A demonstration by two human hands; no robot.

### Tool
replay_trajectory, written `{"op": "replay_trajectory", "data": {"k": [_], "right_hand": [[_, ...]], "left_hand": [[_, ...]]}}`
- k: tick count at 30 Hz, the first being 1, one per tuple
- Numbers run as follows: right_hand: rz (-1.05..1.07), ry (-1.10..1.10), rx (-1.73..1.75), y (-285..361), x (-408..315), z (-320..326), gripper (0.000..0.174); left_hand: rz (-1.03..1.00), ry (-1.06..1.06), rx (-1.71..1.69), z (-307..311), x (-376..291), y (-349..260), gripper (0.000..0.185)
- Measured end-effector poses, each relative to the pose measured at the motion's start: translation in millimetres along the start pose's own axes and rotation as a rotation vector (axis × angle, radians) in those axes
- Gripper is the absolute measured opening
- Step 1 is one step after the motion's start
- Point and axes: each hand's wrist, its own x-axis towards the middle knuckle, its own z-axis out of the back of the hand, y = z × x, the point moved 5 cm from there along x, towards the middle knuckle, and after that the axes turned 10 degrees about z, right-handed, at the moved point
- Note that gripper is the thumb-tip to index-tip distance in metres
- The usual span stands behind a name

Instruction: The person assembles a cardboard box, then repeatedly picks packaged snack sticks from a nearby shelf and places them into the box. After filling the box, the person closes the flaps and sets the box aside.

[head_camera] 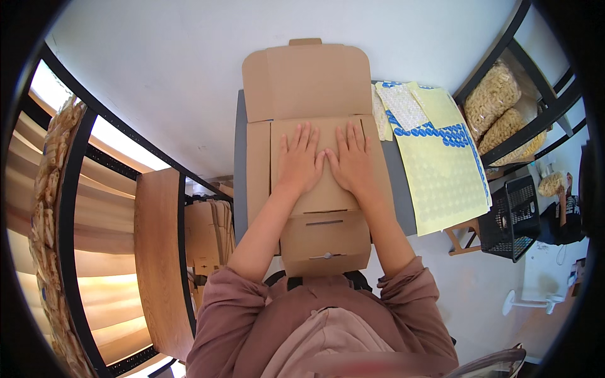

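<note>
An unfolded brown cardboard box blank (pixel 307 196) lies on a grey table (pixel 404 189) before me. Its broad flap with a small tab points away from me, and the slotted end panel hangs towards my body. My left hand (pixel 301 156) rests palm down on the middle panel, left of centre, fingers spread. Palm down too, my right hand (pixel 350 156) lies on the same panel to the right. The two thumbs meet or nearly meet at the centre. Neither hand grips anything.
Yellow sticker sheets (pixel 442 175) with blue stickers lie at the table's right. Black metal racks flank me, the right one holding clear bags of tan pieces (pixel 494 101). A black plastic crate (pixel 510 219) stands right. Flattened cartons (pixel 208 231) lean at left. Another person sits far right.
</note>
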Motion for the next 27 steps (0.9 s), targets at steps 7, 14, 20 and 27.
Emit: {"op": "replay_trajectory", "data": {"k": [7,14,20,27], "right_hand": [[0.015,-0.029,-0.11,1.9,-6.5,-0.2,0.06],[0.029,-0.021,-0.109,3.0,-8.3,1.4,0.062],[0.022,-0.03,-0.095,2.4,-5.3,1.4,0.06],[-0.037,-0.083,0.226,-5.0,-11.1,44.5,0.054]], "left_hand": [[-0.008,0.009,-0.012,-3.6,-3.5,-2.8,0.056],[-0.02,0.027,0.029,-3.0,-5.8,-2.2,0.058],[-0.044,0.028,-0.006,-3.5,-2.4,0.9,0.059],[-0.073,-0.087,-0.203,21.6,-18.1,5.6,0.061]]}}
